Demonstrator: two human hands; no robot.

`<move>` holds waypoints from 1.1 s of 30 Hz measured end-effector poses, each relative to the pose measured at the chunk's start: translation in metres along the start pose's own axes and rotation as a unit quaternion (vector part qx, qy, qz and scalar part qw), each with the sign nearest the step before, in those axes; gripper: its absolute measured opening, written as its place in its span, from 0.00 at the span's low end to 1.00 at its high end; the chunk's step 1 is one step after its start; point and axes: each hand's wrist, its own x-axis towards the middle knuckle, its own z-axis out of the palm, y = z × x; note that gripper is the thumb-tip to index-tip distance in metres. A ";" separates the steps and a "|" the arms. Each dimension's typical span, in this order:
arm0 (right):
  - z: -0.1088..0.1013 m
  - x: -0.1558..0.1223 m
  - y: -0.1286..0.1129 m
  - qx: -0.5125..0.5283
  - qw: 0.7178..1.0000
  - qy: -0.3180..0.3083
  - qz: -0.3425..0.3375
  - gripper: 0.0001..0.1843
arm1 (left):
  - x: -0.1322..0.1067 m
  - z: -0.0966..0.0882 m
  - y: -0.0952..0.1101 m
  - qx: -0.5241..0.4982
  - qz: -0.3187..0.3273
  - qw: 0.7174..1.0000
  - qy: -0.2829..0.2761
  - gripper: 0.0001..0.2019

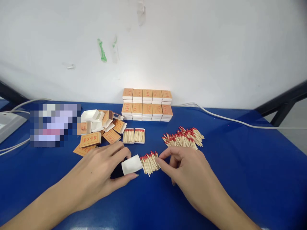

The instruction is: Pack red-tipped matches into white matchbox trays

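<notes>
My left hand [105,169] has its thumb and fingers around a white matchbox tray [131,164], which lies tilted with its inside showing bare. Right against the tray's right end is a small pile of red-headed matches [149,163]. At the right edge of that pile, my right hand [183,164] pinches matches between thumb and forefinger; its other fingers are curled under. Behind it lies a larger heap of loose matches [183,137], partly covered by the hand. Two trays filled with matches [133,136] sit side by side beyond my left fingertips.
Stacked orange matchboxes [147,110] stand in rows by the white wall [192,57]. Orange sleeves and white trays [100,124] lie jumbled at the left, near a blurred-out item [55,124]. A white cable [223,119] crosses the blue table [240,172] at the back right.
</notes>
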 end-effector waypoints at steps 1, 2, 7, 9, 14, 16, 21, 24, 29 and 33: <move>0.001 0.000 0.000 -0.002 1.000 0.003 0.003 0.09 | 0.000 0.000 0.000 -0.001 0.000 1.000 -0.001 0.12; 0.001 0.000 0.000 -0.007 1.000 0.010 0.004 0.09 | 0.001 -0.001 0.001 0.000 -0.001 1.000 -0.002 0.12; 0.002 0.001 0.001 -0.012 0.999 0.033 0.003 0.09 | 0.000 -0.001 0.001 0.005 -0.006 1.000 -0.007 0.13; 0.000 0.001 0.002 -0.011 0.999 0.049 -0.010 0.11 | 0.000 0.000 0.000 0.004 -0.005 1.000 -0.006 0.12; -0.006 0.000 0.006 -0.005 0.995 0.088 -0.049 0.22 | -0.001 0.001 -0.002 -0.009 -0.003 1.000 -0.007 0.12; -0.009 0.002 0.007 -0.035 0.992 0.111 -0.038 0.19 | -0.001 0.001 -0.003 -0.013 -0.002 1.000 -0.003 0.12; -0.008 0.008 0.012 -0.133 0.974 0.185 -0.006 0.06 | 0.000 0.001 -0.004 -0.010 0.001 1.000 0.000 0.12; -0.003 0.011 0.016 -0.165 0.964 0.208 -0.019 0.04 | 0.000 0.003 -0.004 -0.008 0.005 1.000 0.007 0.12; -0.001 0.007 0.018 -0.135 0.964 0.215 -0.079 0.06 | -0.001 0.003 -0.002 0.009 0.011 1.000 0.024 0.14; 0.002 -0.002 0.012 -0.113 0.975 0.160 -0.106 0.09 | -0.001 0.001 0.000 0.005 0.010 1.000 0.016 0.13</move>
